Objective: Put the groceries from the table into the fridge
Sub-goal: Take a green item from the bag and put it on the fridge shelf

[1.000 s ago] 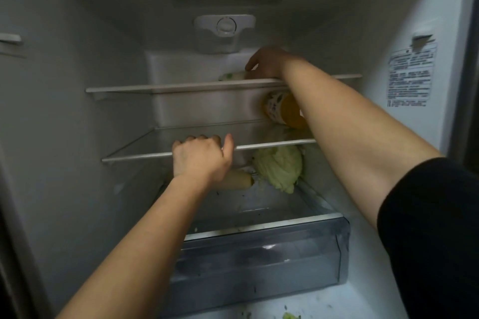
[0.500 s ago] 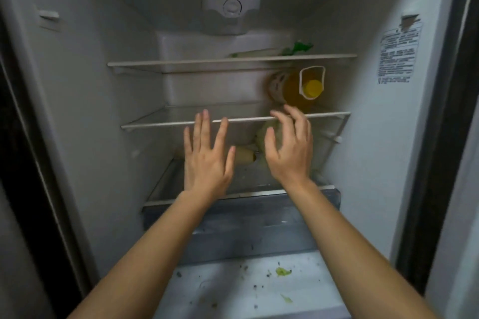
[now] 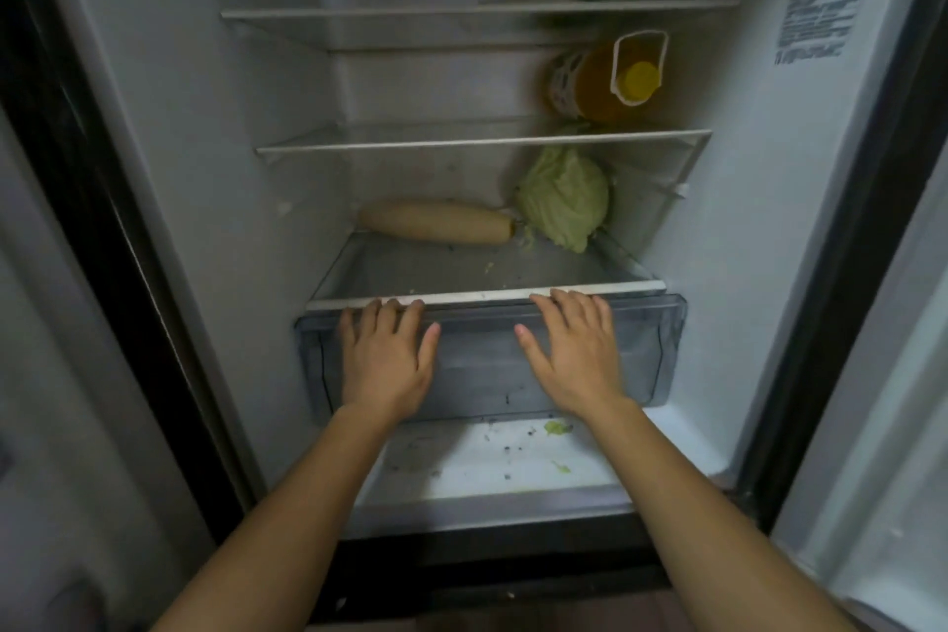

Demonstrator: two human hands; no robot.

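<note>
Both hands, the left hand (image 3: 384,364) and right hand (image 3: 577,359), lie flat and empty on the drawer (image 3: 487,375) front, likely to push or pull it (radish (image 3: 436,222), cabbage (image 3: 564,195) and bottle (image 3: 600,82) sit shelved above)

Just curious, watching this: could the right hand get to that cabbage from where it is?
Probably yes. The right hand rests open on the crisper drawer front, and the cabbage sits on the glass cover just above, to the right. Nothing lies between them; only the shelf overhead limits headroom.
</note>
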